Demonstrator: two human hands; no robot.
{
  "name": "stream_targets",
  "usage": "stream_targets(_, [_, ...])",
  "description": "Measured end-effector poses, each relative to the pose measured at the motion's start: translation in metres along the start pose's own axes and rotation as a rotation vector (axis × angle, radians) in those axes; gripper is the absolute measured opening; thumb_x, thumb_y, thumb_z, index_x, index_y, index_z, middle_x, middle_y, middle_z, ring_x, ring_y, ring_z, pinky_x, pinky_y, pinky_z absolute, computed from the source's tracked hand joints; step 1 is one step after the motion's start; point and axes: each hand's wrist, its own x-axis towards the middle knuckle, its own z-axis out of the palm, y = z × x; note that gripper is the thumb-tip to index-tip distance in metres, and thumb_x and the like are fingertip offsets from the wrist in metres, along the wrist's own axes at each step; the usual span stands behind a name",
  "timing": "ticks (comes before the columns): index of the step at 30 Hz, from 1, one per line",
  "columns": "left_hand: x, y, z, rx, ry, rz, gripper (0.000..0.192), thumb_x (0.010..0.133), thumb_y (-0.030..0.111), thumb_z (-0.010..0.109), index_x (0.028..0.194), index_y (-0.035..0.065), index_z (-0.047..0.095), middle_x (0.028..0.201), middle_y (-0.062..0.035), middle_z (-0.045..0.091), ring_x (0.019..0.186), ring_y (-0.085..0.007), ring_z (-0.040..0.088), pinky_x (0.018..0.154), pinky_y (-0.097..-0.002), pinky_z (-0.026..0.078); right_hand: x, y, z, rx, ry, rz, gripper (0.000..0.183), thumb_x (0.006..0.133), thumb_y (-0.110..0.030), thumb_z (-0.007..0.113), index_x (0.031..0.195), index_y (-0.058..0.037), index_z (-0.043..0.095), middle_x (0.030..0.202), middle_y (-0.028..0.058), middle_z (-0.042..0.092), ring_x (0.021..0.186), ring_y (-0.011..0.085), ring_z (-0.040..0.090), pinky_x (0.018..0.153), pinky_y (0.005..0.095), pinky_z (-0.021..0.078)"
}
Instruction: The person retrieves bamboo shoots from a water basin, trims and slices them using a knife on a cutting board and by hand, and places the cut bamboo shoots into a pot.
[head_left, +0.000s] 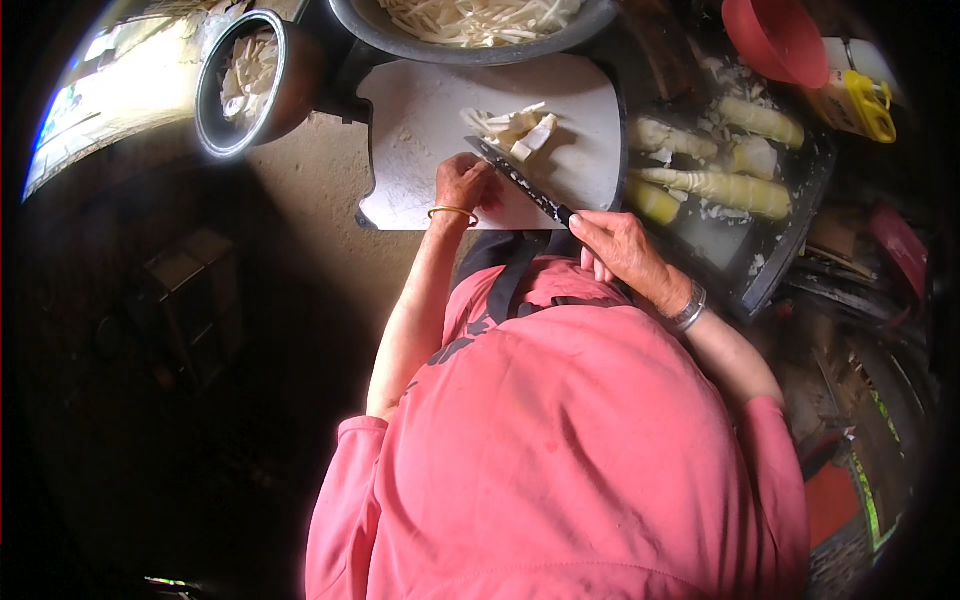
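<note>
My right hand (619, 246) grips the black handle of a kitchen knife (523, 182). Its dark blade, flecked with pale bits, slants up and left over a white cutting board (409, 142). My left hand (463, 182), a bangle at its wrist, rests at the board's near side beside the blade. Its fingers are curled and partly hidden, so I cannot tell whether they hold anything. Just past the blade tip lies a small heap of cut pale pieces (517, 129), apparently bamboo shoot.
Beyond the board stands a wide basin (472, 55) of pale strips. A round pot (204, 112) with larger pieces is at left. To the right, a black tray (780, 262) carries several peeled bamboo shoots (727, 193). A red bowl (776, 41) and a yellow-topped container (874, 112) sit behind it.
</note>
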Motion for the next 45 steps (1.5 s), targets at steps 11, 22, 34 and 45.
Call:
stream_targets(11, [-0.004,-0.004,-0.001,-0.023,-0.026,0.032,0.015,0.089,0.006,0.056,0.080,-0.0063,0.058,0.062,-0.0177,0.065,0.045,-0.0264,0.065,0.039,-0.0340,0.051,0.040,0.018,0.031,0.125,0.066,-0.028,0.036,0.103,-0.037,0.055,0.089,-0.0044,0.062,0.063,0.0018,0.057,0.050,0.0058,0.054,0.044,0.0217,0.0442])
stream_targets(22, [-0.033,-0.008,0.017,0.258,0.212,0.306,0.016,0.079,0.006,0.066,0.094,0.0015,0.062,0.068,-0.0114,0.067,0.058,-0.0163,0.064,0.056,-0.0314,0.051,-0.030,0.002,-0.004,-0.195,0.215,-0.192,0.040,0.095,-0.025,0.067,0.123,0.0035,0.064,0.073,0.0155,0.062,0.060,0.0119,0.054,0.061,0.0302,0.0488])
stream_targets(34, [0.007,-0.022,0.002,0.608,0.434,0.625,0.019,0.081,0.020,0.069,0.096,0.0081,0.071,0.089,-0.0137,0.065,0.078,-0.0321,0.064,0.072,-0.0421,0.051,-0.077,0.043,-0.062,-0.633,0.145,-0.489,0.038,0.089,-0.022,0.073,0.118,0.0019,0.067,0.107,0.0229,0.070,0.098,0.0339,0.070,0.084,0.0366,0.0563])
stream_targets(45, [-0.024,-0.022,0.044,0.722,0.375,0.644,0.023,0.084,0.028,0.070,0.096,0.0079,0.069,0.099,-0.0147,0.059,0.089,-0.0369,0.062,0.077,-0.0461,0.052,-0.032,0.099,-0.089,-1.021,0.099,-0.850,0.040,0.089,-0.027,0.073,0.120,-0.0033,0.066,0.071,0.0131,0.058,0.063,0.0298,0.060,0.058,0.0402,0.0490])
